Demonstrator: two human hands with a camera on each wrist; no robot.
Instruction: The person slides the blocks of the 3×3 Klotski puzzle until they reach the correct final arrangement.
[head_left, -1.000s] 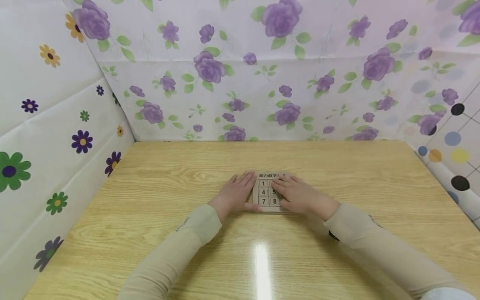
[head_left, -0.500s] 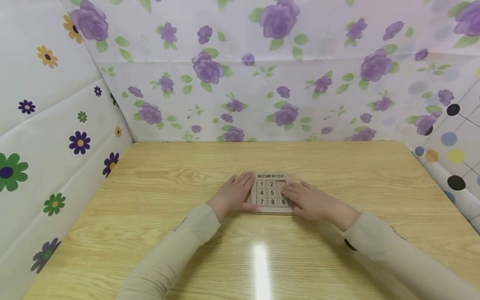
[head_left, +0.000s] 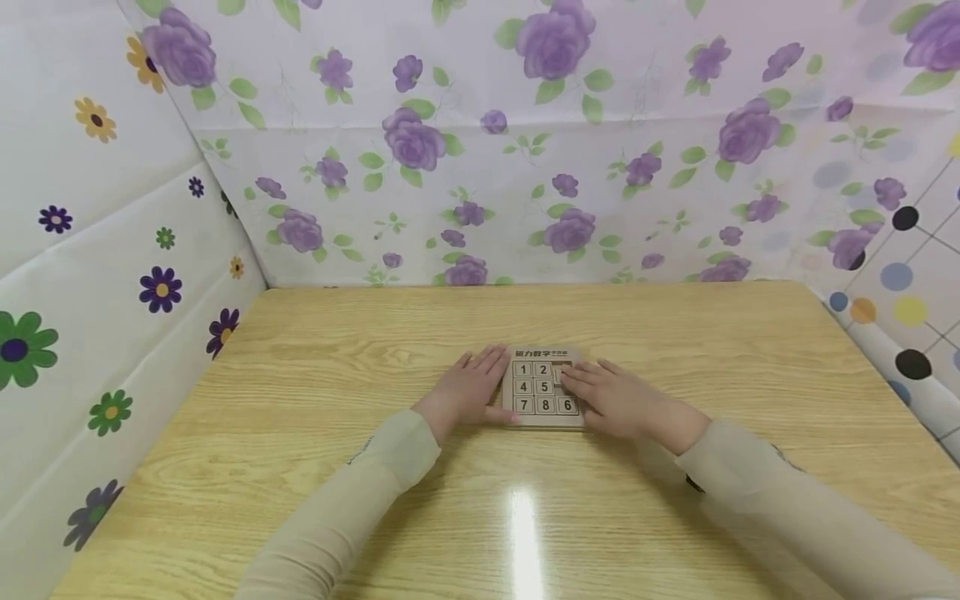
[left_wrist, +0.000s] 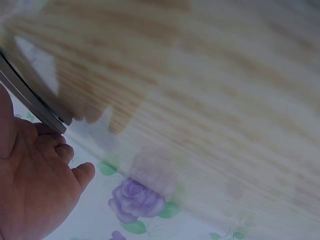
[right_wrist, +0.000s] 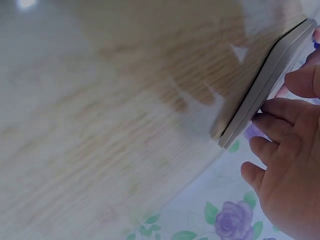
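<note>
A flat sliding number puzzle (head_left: pixel 545 387) lies on the table, its numbered tiles set in a pale frame with printed characters along the top. My left hand (head_left: pixel 470 390) rests against its left side, fingers extended along the edge and thumb at the lower left corner. From the right, my right hand (head_left: pixel 615 402) reaches over the puzzle, fingertips touching a tile in the upper right slot and covering its number. Below that tile, the middle slot of the right column shows a gap. Only the puzzle's edge (right_wrist: pixel 265 90) appears in the right wrist view, with fingers beside it.
The wooden table (head_left: pixel 375 333) extends around the puzzle and reflects a bright light near its front. Behind it hangs a purple-flowered cloth (head_left: pixel 480 167). Patterned sheets line the left and right sides.
My right hand first drew back to the right, uncovering the 2 and a gap at upper right. Since then its fingertips have slid a tile up from the middle row into that gap.
</note>
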